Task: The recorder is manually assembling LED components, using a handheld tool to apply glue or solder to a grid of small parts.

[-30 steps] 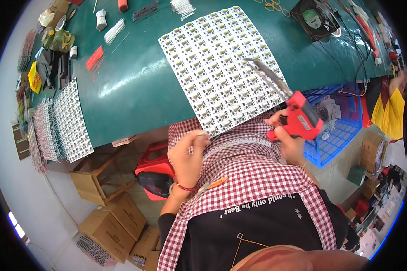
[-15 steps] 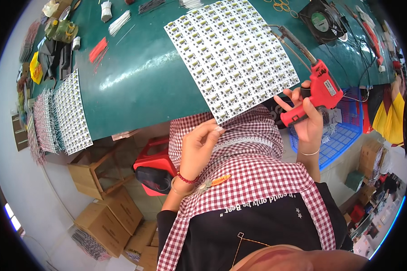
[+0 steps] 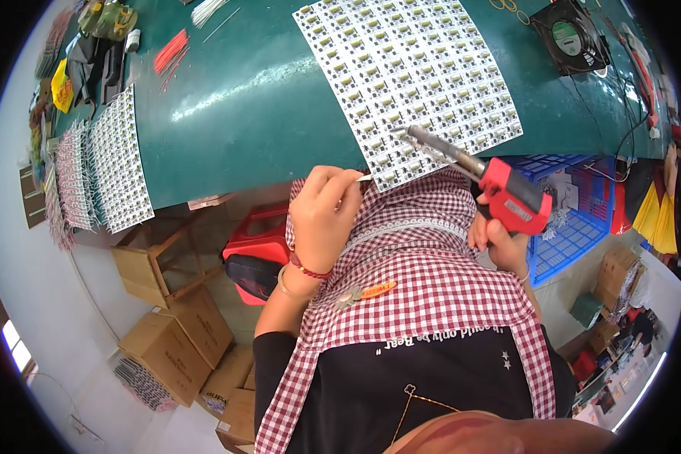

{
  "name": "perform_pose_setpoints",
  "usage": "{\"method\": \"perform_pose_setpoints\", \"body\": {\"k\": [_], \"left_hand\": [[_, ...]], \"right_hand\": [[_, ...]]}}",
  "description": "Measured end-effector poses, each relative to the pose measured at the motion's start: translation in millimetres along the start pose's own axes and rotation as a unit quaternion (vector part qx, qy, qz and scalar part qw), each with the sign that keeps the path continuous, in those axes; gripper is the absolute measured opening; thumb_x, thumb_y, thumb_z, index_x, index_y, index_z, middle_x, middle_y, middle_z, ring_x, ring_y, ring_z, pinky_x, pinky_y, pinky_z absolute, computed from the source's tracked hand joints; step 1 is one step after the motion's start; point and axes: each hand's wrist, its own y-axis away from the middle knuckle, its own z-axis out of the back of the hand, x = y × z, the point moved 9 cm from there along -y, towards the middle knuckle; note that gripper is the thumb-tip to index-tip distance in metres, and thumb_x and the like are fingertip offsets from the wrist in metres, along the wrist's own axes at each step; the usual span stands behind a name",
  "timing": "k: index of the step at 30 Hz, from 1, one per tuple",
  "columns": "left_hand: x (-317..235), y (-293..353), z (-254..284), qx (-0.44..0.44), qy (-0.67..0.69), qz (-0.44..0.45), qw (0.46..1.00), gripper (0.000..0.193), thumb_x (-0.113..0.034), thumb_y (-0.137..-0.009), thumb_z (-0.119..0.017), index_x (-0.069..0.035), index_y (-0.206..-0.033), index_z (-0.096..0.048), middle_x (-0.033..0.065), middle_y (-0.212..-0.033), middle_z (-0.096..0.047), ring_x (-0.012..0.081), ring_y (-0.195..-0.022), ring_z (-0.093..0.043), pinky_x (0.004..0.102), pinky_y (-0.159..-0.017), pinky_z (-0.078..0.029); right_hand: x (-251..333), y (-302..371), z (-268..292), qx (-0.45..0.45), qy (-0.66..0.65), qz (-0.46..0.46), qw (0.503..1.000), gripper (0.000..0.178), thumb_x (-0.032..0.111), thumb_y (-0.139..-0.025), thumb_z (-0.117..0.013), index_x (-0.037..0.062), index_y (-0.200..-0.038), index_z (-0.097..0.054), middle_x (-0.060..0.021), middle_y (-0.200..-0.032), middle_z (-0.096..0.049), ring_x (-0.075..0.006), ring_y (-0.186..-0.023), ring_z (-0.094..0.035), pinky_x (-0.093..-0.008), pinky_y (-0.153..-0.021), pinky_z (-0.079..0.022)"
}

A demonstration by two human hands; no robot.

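Observation:
A large white sheet of circuit boards, set with rows of small components, lies on the green table with its near corner over the edge. My left hand is closed in a pinch beside that corner, a small white piece poking out between thumb and finger. I cannot tell exactly what that piece is. In my right hand is a red and black soldering gun, its fingers partly hidden behind the handle. The metal tip points left, above the near rows of the sheet.
Another circuit-board sheet with wires beside it rests at the left table end. Red wires and white wires lie farther back. A black fan stands at the back right. A blue basket sits below the right edge.
The soldering gun has swung down and left, so its tip is now over the sheet's near part. My right hand has lowered. My left hand still pinches near the corner.

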Motion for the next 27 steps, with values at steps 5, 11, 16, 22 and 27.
{"method": "perform_pose_setpoints", "body": {"k": [5, 11, 16, 22, 27], "left_hand": [[-11.4, 14.8, -9.7, 0.015, -0.094, -0.152, 0.984, 0.027, 0.007, -0.072, -0.073, -0.003, -0.098, -0.071, 0.0043, -0.072, -0.055, 0.0146, -0.056, -0.053, 0.0275, -0.049, -0.042], [-10.2, 27.5, -14.2, 0.037, -0.088, -0.234, 0.968, 0.037, 0.009, -0.066, -0.071, -0.001, -0.102, -0.071, 0.0034, -0.068, -0.053, 0.0152, -0.056, -0.051, 0.0276, -0.048, -0.04], [-12.0, 26.9, -16.5, 0.042, -0.087, -0.235, 0.967, 0.036, 0.009, -0.066, -0.07, 0.0, -0.101, -0.07, 0.0042, -0.068, -0.053, 0.0168, -0.057, -0.051, 0.0293, -0.049, -0.041], [-14.8, 27.6, -19.1, 0.05, -0.088, -0.236, 0.967, 0.036, 0.009, -0.066, -0.069, 0.001, -0.102, -0.07, 0.0047, -0.069, -0.053, 0.0179, -0.057, -0.051, 0.0295, -0.049, -0.04], [-12.2, 29.2, -19.5, 0.052, -0.094, -0.237, 0.965, 0.037, 0.009, -0.067, -0.069, 0.002, -0.103, -0.069, 0.0051, -0.069, -0.053, 0.0181, -0.057, -0.051, 0.0297, -0.049, -0.04]], "right_hand": [[-27.1, 30.8, 15.6, 0.044, -0.008, -0.066, 0.997, 0.035, 0.02, -0.092, -0.065, -0.0032, -0.116, -0.052, -0.0051, -0.07, -0.056, -0.0133, -0.059, -0.053, -0.0309, -0.06, -0.047], [-50.2, 55.6, 30.0, 0.06, 0.035, -0.099, 0.993, 0.014, 0.015, -0.089, -0.07, 0.003, -0.092, -0.063, -0.0015, -0.08, -0.061, -0.0104, -0.073, -0.055, -0.0278, -0.066, -0.046], [-60.5, 63.0, 38.7, 0.024, 0.129, -0.129, 0.983, 0.021, 0.018, -0.083, -0.076, 0.0037, -0.092, -0.063, -0.0023, -0.084, -0.063, -0.0116, -0.076, -0.06, -0.0275, -0.067, -0.047], [-66.7, 62.7, 47.2, 0.042, 0.259, -0.088, 0.961, 0.024, 0.014, -0.073, -0.079, 0.0043, -0.09, -0.065, -0.0071, -0.085, -0.064, -0.0195, -0.072, -0.063, -0.0299, -0.063, -0.048], [-57.5, 61.0, 44.5, 0.042, 0.257, -0.057, 0.964, 0.024, 0.013, -0.07, -0.077, 0.0052, -0.09, -0.066, -0.008, -0.084, -0.063, -0.0229, -0.071, -0.063, -0.032, -0.061, -0.049]]}}
